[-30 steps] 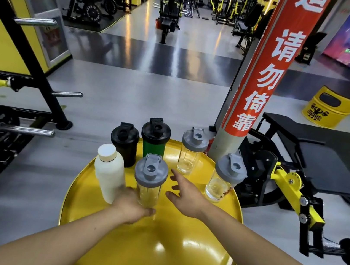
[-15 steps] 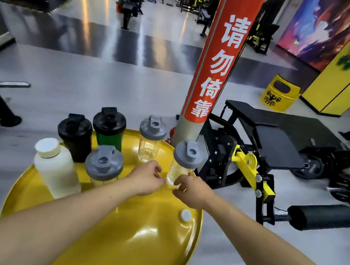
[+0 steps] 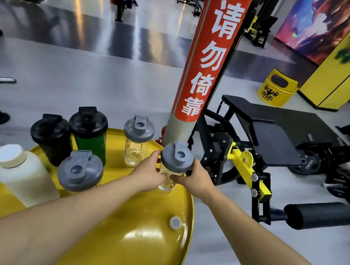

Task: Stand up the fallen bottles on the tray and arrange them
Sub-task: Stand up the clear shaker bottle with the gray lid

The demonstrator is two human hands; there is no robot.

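Several bottles stand upright on the round yellow tray (image 3: pixel 133 251). At its right rim, a clear shaker with a grey lid (image 3: pixel 177 158) is clasped from both sides by my left hand (image 3: pixel 151 169) and my right hand (image 3: pixel 195 178). Behind it stands another clear grey-lidded shaker (image 3: pixel 137 140). Further left are a green shaker with a black lid (image 3: pixel 90 133), a black shaker (image 3: pixel 52 136), a third grey-lidded shaker (image 3: pixel 80 170) and a white bottle (image 3: pixel 23 174).
A small white bung (image 3: pixel 175 222) sits in the tray near its right edge. A red-wrapped pillar (image 3: pixel 204 68) rises just behind the tray. A black and yellow gym bench (image 3: pixel 265 141) stands to the right, a yellow bin (image 3: pixel 277 87) farther back.
My left hand let go of the near grey-lidded shaker and moved right. Both hands now clasp the right-hand clear shaker. The view has shifted to the right.
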